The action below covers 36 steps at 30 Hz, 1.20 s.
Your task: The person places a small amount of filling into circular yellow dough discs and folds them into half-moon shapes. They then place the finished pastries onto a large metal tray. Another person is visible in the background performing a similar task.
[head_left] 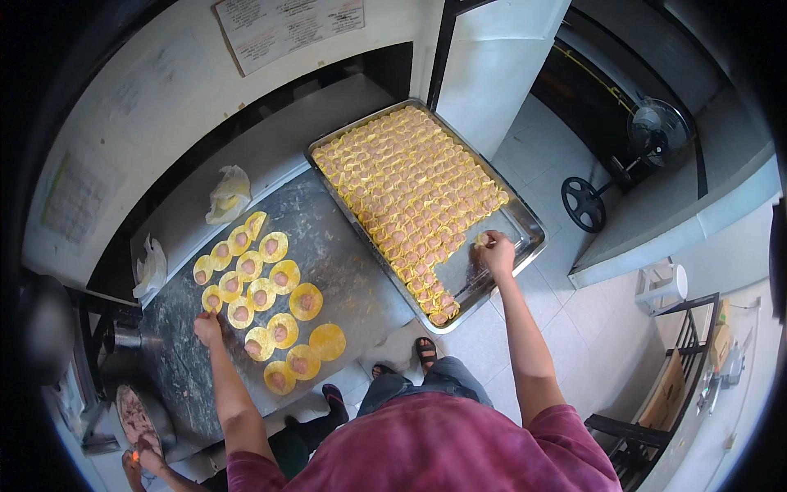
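Over the tray's [516, 223] bare end, the right hand [498, 256] pinches a dumpling [480, 240]. On the table [344, 262], the left hand [208, 330] touches a filled wrapper [211, 298] at its near edge (pinched or not: cannot tell).

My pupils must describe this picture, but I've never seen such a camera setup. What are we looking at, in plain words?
There is no machine here: these are a person's bare hands, seen from a wide fisheye camera on their own head, looking down, so straight edges bend. On the grey table lie yellow rounds, most topped with a pinkish lump. The left hand is at the edge of one; its exact grip is unclear. The right hand holds a small yellow piece over the uncovered end of a metal tray otherwise packed with filled pieces. At lower left, another person's hand is beside a pot.
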### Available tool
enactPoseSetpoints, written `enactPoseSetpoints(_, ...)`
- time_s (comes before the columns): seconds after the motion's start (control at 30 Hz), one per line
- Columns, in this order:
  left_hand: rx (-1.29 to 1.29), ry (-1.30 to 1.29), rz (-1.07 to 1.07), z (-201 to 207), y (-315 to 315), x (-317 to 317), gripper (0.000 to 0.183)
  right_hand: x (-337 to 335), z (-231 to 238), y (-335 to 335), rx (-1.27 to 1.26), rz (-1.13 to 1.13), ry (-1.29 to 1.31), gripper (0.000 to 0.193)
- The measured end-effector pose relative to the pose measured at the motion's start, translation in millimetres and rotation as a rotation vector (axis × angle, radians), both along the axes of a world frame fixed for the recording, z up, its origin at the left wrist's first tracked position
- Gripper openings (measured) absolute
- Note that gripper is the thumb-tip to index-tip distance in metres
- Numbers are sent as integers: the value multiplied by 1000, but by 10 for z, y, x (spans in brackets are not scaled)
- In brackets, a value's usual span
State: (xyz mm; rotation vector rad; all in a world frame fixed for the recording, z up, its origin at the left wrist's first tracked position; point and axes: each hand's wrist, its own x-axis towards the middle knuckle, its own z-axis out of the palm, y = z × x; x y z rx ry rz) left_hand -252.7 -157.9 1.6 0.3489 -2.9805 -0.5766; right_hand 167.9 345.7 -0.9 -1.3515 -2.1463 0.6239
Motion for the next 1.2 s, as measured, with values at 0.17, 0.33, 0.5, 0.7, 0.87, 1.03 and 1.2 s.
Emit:
enactPoseSetpoints(0.17, 537, 1, 100, -615, -479, -397, 25, -305, -153, -20, -40, 78, 6, 35)
enactPoseSetpoints(0.33, 1500, 58, 321, -668, -616, -294, 32, -301, -234, 76, -28, 85, 73, 37)
enactPoseSetpoints(0.5, 1859, 140, 416, -324, -712, 49, 34, -321, -213, 96, -38, 116, 101, 36)
enactPoseSetpoints(0.7, 1985, -66, 199, 137, -484, 627, 34, -308, -276, 133, -68, 136, 141, 40)
enactPoseSetpoints(0.87, 2069, -330, -22, 388, 33, 1443, 34, -270, -192, 90, -73, 206, 130, 38)
enactPoseSetpoints(1.03, 2065, -583, -3, 441, 881, 2143, 29, -241, -103, 129, -78, 197, 87, 35)
enactPoseSetpoints(1.2, 1992, -754, -119, 441, 1342, 2526, 34, -280, -215, 154, -23, 231, 92, 36)
